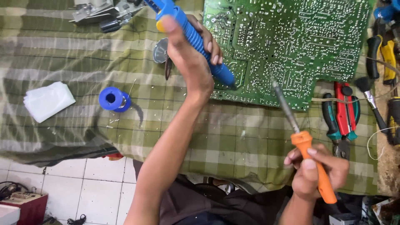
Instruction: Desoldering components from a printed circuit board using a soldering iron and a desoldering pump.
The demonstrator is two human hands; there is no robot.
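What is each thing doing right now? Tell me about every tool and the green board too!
Left hand: raised, gripping the blue suction pump.
Blue suction pump: tip on the green circuit board.
Green circuit board: lying flat, solder side up.
Right hand: gripping the orange soldering iron.
Orange soldering iron: tip close above the board's edge.
Blue solder spool: on its side, wire end loose.
Pliers: lying unused.
White folded cloth: untouched.
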